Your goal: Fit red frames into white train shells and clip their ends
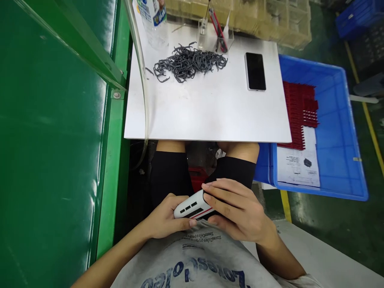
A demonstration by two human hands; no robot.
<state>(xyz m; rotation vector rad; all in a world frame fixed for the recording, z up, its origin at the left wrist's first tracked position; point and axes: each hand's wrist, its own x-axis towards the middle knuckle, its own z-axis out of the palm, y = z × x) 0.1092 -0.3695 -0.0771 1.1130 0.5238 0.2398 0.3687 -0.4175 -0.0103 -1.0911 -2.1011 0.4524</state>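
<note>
Both hands hold a white, rounded handheld device (192, 205) with dark slots and a red stripe, over my lap. Its exact kind I cannot make out. My left hand (168, 218) wraps the near-left end, thumb along the lower side. Around the dark-edged right end curl the fingers of my right hand (237, 206), which hide that part. Beyond the table's front edge from my hands, a loose pile of thin dark grey rubbery strips (189, 62) lies on the white table (210, 112).
A black-screened phone (255, 71) lies on the table's right side. At the back stand a plastic bottle (154, 24) and a clear holder (214, 40) with a red cutter. A blue bin (336, 132) with red parts stands right; a green frame (112, 160) and clear hose (142, 72) are left.
</note>
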